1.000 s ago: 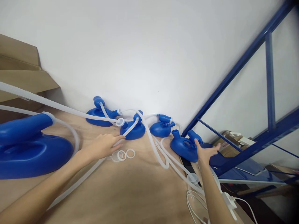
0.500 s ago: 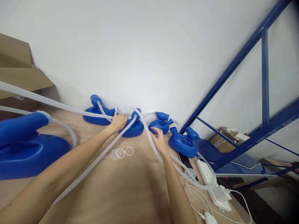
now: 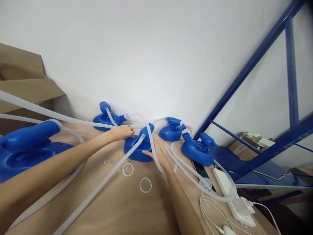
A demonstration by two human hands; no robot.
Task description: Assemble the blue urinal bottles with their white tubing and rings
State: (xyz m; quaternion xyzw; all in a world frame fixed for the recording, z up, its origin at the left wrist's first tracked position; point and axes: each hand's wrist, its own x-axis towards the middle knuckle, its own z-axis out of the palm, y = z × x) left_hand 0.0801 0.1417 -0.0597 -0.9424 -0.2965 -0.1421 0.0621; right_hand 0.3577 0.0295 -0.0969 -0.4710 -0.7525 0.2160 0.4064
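Observation:
A blue plastic urinal bottle (image 3: 133, 150) with a clear hose (image 3: 100, 182) on its cap stands in the middle of the wooden table. My left hand (image 3: 126, 132) is closed over the bottle's upper left end, where the neck is hidden under the fingers. Around its right side sits my right hand (image 3: 158, 152), the thumb along the front and the other fingers partly behind a hanging white hose (image 3: 152, 140). In front of the bottle lie a white ring (image 3: 127, 169) and a second white ring (image 3: 145, 185); a tabbed clear piece is partly covered by the hose.
Similar blue bottles stand at the back left (image 3: 100, 120), back right (image 3: 170, 133), right (image 3: 197, 153) and near left (image 3: 29, 153). A power strip (image 3: 223, 182) with white cables lies at right, beside a blue metal rack (image 3: 244, 76). A cardboard box (image 3: 26, 94) stands left.
The middle bottle has come nearer to me, away from the wall. My right hand has moved left onto its side. The rings have shifted nearer and farther apart.

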